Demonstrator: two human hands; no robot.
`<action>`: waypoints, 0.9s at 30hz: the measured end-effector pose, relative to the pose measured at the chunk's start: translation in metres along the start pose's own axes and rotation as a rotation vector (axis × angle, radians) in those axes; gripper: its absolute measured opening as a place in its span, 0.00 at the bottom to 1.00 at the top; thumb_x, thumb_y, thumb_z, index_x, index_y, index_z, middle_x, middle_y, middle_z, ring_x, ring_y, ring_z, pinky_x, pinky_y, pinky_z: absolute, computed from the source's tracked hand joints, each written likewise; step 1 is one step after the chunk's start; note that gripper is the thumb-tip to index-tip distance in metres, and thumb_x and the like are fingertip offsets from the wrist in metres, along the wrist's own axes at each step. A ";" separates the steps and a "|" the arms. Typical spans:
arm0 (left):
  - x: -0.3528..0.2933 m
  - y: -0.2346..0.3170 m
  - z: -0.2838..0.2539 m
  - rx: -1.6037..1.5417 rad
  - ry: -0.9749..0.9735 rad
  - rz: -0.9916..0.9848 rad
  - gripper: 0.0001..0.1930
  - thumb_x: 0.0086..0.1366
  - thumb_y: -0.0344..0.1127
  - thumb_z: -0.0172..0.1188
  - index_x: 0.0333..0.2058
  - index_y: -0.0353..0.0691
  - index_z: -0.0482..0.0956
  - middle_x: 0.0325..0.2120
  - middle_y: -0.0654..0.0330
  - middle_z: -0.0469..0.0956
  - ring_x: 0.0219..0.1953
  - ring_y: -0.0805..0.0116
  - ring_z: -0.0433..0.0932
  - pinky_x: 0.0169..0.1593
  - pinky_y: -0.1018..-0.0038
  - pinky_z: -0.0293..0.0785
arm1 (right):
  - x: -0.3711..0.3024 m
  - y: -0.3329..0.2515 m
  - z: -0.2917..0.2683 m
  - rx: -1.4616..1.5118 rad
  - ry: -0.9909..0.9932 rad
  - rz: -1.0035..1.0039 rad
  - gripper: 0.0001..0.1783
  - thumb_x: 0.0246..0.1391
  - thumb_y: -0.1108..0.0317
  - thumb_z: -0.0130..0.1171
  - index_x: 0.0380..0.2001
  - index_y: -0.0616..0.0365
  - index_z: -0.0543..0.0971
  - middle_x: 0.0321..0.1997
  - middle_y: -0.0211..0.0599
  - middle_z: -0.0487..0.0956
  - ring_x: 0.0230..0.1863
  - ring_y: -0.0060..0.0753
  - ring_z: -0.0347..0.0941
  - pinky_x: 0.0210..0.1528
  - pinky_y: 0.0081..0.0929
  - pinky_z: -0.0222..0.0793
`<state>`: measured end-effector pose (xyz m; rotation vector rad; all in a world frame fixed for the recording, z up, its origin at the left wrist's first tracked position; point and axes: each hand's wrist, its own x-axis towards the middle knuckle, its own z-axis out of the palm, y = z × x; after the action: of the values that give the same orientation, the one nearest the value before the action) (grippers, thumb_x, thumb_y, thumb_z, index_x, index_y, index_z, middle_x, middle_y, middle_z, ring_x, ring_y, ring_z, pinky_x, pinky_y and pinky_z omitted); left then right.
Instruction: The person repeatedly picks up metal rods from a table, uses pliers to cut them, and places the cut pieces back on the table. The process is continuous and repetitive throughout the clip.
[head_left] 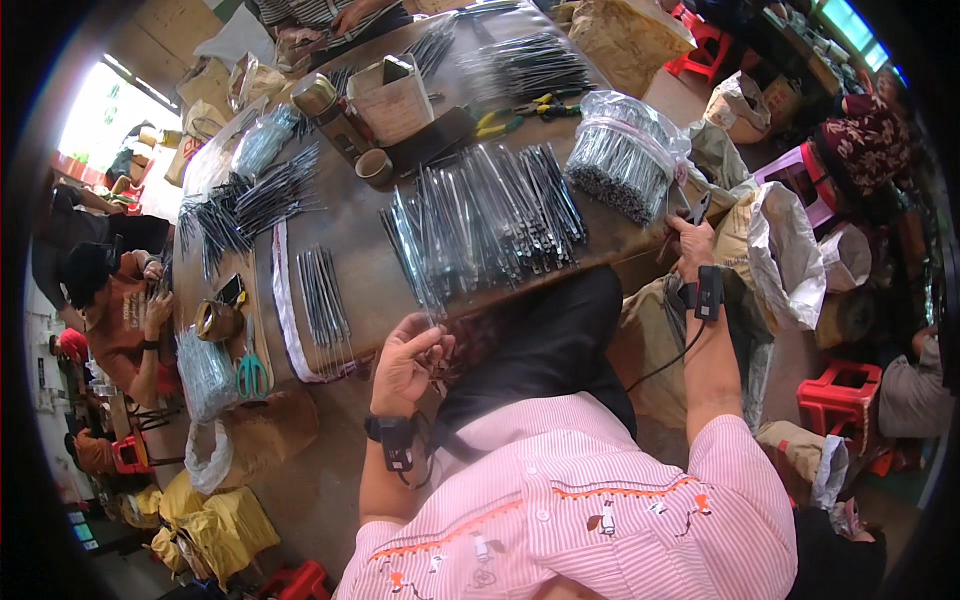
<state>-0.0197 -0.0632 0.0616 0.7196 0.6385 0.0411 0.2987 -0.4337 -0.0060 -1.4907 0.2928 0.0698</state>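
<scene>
At the table's near edge, my left hand (pixel 408 362) is closed in a pinch, its fingertips at the lower end of a thin metal strip. Just beyond it lies a wide row of thin, shiny metal strips (pixel 490 215) spread side by side. My right hand (pixel 690 245), at the table's right corner, is closed around a dark-jawed pair of pliers (pixel 701 208), partly hidden by the fingers. Next to that hand stands a thick bundle of strips (pixel 625 155) wrapped in clear plastic. A smaller row of strips (pixel 322 295) lies left of the wide row.
Yellow-handled pliers (pixel 520 115), a thermos (pixel 325 105), a cup (pixel 374 167) and a carton (pixel 392 100) stand or lie farther back. Teal scissors (pixel 252 370) lie at left, near a seated co-worker (pixel 125 320). Sacks (pixel 785 255) and red stools (pixel 838 395) crowd the right.
</scene>
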 end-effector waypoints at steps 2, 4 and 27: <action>-0.003 0.002 -0.003 0.009 0.003 0.014 0.11 0.57 0.20 0.63 0.38 0.38 0.76 0.31 0.58 0.80 0.32 0.66 0.82 0.30 0.86 0.79 | -0.005 -0.006 -0.008 0.023 -0.096 0.075 0.08 0.48 0.76 0.63 0.32 0.62 0.75 0.23 0.35 0.77 0.22 0.32 0.74 0.26 0.31 0.74; -0.004 0.004 -0.006 0.028 0.015 0.031 0.11 0.57 0.20 0.63 0.38 0.38 0.76 0.31 0.58 0.80 0.31 0.66 0.83 0.29 0.86 0.79 | -0.010 -0.011 -0.015 0.329 -0.425 0.271 0.10 0.55 0.75 0.58 0.40 0.64 0.73 0.29 0.35 0.76 0.28 0.29 0.73 0.34 0.29 0.74; 0.002 -0.026 0.053 0.170 -0.192 0.002 0.09 0.58 0.20 0.61 0.37 0.37 0.75 0.33 0.60 0.78 0.36 0.64 0.83 0.38 0.75 0.82 | -0.085 -0.044 0.045 0.384 -0.530 0.228 0.06 0.56 0.74 0.58 0.37 0.61 0.74 0.31 0.43 0.80 0.28 0.35 0.78 0.34 0.29 0.76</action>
<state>0.0064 -0.1142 0.0747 0.8771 0.4612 -0.0809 0.2337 -0.3819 0.0592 -1.0063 0.0386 0.5522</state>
